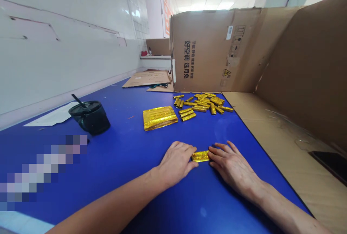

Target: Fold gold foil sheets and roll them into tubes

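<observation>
A small gold foil piece (201, 156) lies flat on the blue table between my hands. My left hand (177, 161) has its fingers closed on the piece's left end, thumb below and fingertips above. At the right end, the fingertips of my right hand (229, 161) rest on the foil, with some of its fingers spread apart. Beyond my hands sits a stack of flat gold foil sheets (159, 117). To the right of that stack is a pile of narrow folded gold pieces (202, 102), with several more lying beside it.
A dark lidded cup (93, 118) with a straw stands at the left on the blue table (121, 161), by a white paper (51, 115). Large cardboard (211, 53) walls off the back and right. Flat cardboard (148, 78) lies at the back left. A blurred patch covers the lower left.
</observation>
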{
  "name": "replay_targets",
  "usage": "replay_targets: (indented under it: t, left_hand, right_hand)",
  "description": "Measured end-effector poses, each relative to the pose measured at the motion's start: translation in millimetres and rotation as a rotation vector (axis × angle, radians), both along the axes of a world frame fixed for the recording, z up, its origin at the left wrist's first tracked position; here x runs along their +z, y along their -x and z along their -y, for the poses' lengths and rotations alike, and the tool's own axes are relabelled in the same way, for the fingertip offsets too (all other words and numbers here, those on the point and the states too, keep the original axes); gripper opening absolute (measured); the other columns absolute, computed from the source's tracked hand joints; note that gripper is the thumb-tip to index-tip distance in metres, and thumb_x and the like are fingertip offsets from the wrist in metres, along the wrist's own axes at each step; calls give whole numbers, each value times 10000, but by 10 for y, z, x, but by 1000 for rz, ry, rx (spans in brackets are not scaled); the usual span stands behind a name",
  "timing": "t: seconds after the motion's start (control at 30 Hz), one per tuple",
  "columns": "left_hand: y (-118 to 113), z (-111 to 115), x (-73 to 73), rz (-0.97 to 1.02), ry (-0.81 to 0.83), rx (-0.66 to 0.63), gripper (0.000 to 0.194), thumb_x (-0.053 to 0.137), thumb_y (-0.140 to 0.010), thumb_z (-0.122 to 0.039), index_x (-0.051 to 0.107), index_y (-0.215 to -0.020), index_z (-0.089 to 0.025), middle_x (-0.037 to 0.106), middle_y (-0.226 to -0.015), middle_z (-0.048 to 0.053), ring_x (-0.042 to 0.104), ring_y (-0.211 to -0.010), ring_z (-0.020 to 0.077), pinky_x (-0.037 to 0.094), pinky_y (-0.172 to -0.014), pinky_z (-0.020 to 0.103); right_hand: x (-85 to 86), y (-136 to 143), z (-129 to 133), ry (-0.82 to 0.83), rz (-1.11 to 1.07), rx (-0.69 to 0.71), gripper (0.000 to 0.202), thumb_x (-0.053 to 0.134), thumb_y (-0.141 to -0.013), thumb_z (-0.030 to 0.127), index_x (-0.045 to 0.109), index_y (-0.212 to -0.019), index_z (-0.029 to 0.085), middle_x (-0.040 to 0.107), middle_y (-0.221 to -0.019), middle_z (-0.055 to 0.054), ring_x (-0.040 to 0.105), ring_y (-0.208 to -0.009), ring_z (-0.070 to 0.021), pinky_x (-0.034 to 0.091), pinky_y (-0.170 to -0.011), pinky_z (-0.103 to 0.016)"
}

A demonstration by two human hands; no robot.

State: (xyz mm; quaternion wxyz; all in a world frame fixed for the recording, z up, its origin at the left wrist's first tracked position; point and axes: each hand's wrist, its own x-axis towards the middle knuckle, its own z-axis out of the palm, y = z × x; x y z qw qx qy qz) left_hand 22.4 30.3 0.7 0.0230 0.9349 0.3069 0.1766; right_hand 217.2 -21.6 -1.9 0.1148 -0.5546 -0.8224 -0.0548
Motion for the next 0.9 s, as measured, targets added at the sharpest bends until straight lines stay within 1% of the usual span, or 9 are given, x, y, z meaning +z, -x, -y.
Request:
replay_targets:
  t: [0.1,0.2,0.37,0.5,0.57,0.7,0.77,0.83,0.9]
  left_hand:
    - [-22,-3,-2,-16,-4,-25,236,576,-765,-294,572,-972,-180,603,-951,23,506,-912,184,347,-827,320]
    - [-38,2,-23,-39,-28,-37,192,548,-787,-262,578,-959,-182,603,-886,25,503,-873,181,349,-807,323]
    - [-36,1,-62,-67,-72,-53,172,475,-828,-221,567,-966,-177,578,-845,39,489,-840,179,373,-746,311]
    - [-30,-1,-70,-41,-69,-61,198,385,-865,-202,565,-941,-171,566,-817,46,482,-809,170,384,-715,296]
    - [-27,8,-59,-18,-42,-66,211,369,-869,-199,570,-921,-163,567,-805,46,482,-793,166,387,-719,289]
    - [-24,45,-8,55,68,-71,186,464,-827,-285,572,-904,-154,583,-829,43,494,-800,172,387,-738,283]
    - [-27,64,19,124,153,-56,165,467,-823,-272,575,-876,-159,593,-827,33,508,-795,162,385,-735,269]
    - [-31,75,39,209,281,-17,164,423,-837,-224,574,-812,-164,599,-772,14,526,-736,138,389,-690,241]
    - [-32,80,49,291,448,28,187,398,-836,-209,566,-767,-165,586,-672,-8,529,-636,114,386,-610,214]
  right_hand:
    - [10,31,-6,-58,2,19,196,467,-817,178,635,-902,231,642,-993,-41,514,-966,-216,324,-886,-428]
    - [16,56,-14,-80,22,29,209,435,-838,174,640,-862,207,645,-914,-56,535,-838,-191,393,-776,-346]
    - [15,65,-15,-50,24,12,177,462,-830,216,630,-884,198,627,-877,-56,526,-780,-186,411,-706,-311]
    - [4,59,-4,-64,16,24,204,422,-847,211,622,-877,189,620,-829,-57,523,-748,-183,409,-673,-299]
    - [-2,55,-2,-78,-9,33,227,392,-858,213,616,-837,183,612,-776,-56,520,-720,-179,404,-652,-290]
    - [-11,55,-3,-68,-160,19,272,345,-871,239,571,-733,181,573,-676,-39,510,-644,-154,393,-599,-258]
    - [-2,61,6,-23,-291,13,270,340,-872,265,553,-727,186,567,-674,-29,513,-633,-142,391,-591,-244]
    - [23,69,26,57,-435,-1,287,335,-873,303,546,-715,188,561,-651,-14,505,-601,-130,388,-571,-234]
    - [55,76,52,165,-572,-10,287,351,-865,349,551,-738,188,557,-635,1,492,-577,-123,380,-544,-225]
